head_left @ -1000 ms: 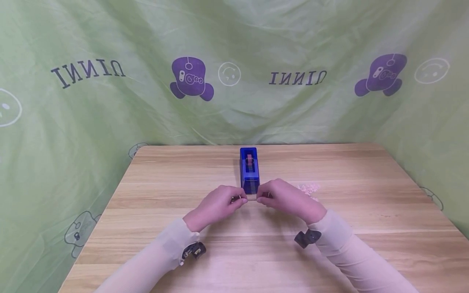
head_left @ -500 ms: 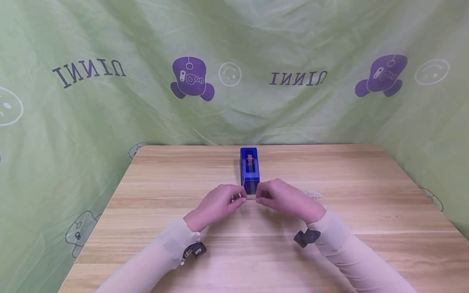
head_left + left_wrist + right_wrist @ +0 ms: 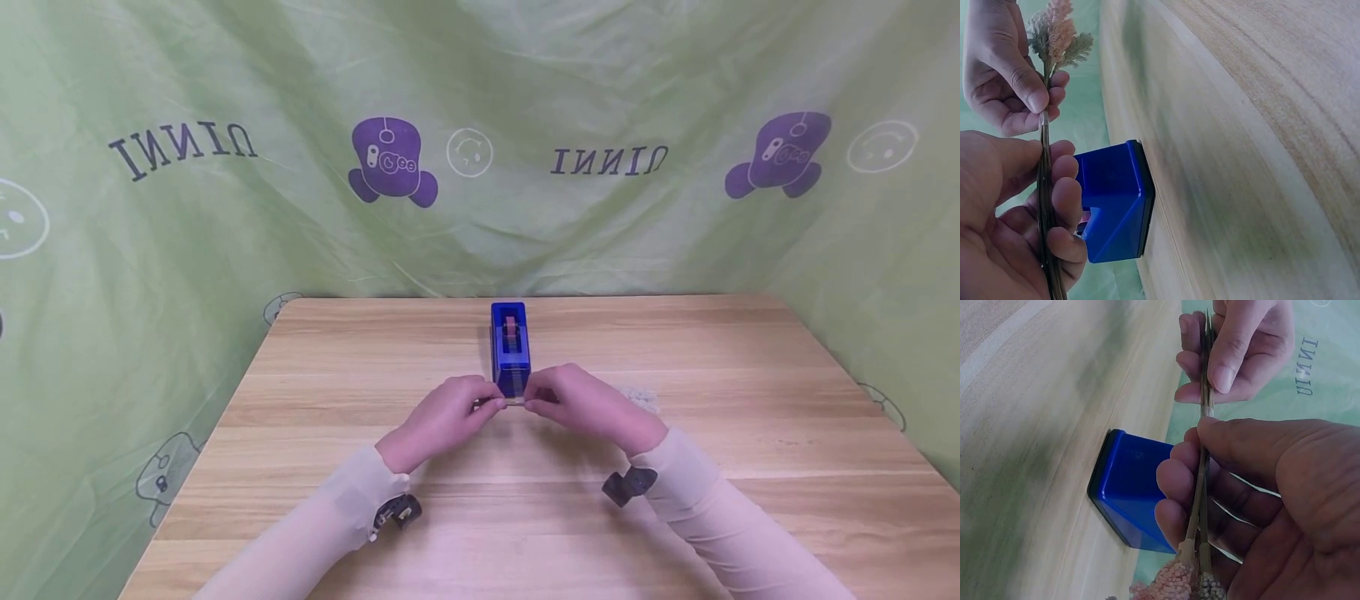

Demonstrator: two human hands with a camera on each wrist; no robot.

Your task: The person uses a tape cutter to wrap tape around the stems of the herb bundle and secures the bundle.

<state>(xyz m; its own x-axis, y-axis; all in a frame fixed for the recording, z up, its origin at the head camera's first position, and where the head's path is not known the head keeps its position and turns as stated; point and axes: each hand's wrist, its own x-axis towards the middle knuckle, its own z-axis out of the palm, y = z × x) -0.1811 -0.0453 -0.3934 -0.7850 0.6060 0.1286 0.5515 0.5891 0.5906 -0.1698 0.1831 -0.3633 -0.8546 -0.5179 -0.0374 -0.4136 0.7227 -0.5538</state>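
Both hands hold a small bunch of flowers (image 3: pixel 1059 37) by its thin stems. Its heads are pink and pale grey-green. My left hand (image 3: pixel 444 421) pinches the stems between thumb and fingers, toward their bare ends. Nearer the flower heads, my right hand (image 3: pixel 588 408) pinches the same stems, with a short gap between the hands. A shiny light band, seemingly clear tape (image 3: pixel 1044 119), shows on the stems in that gap. Just beyond the hands stands a blue tape dispenser (image 3: pixel 511 354) with a reddish core. In the head view the right hand partly hides the bunch.
The wooden table (image 3: pixel 360 342) reaches back to a green curtain (image 3: pixel 525 233) with purple figures and lettering. A dark wrist camera (image 3: pixel 628 486) sits on the right sleeve and another wrist camera (image 3: pixel 397 512) on the left.
The bunch has been rolled about its stems: the flower heads in the head view have gone from pink to greyish white. The hands have hardly shifted, and the dispenser stays put.
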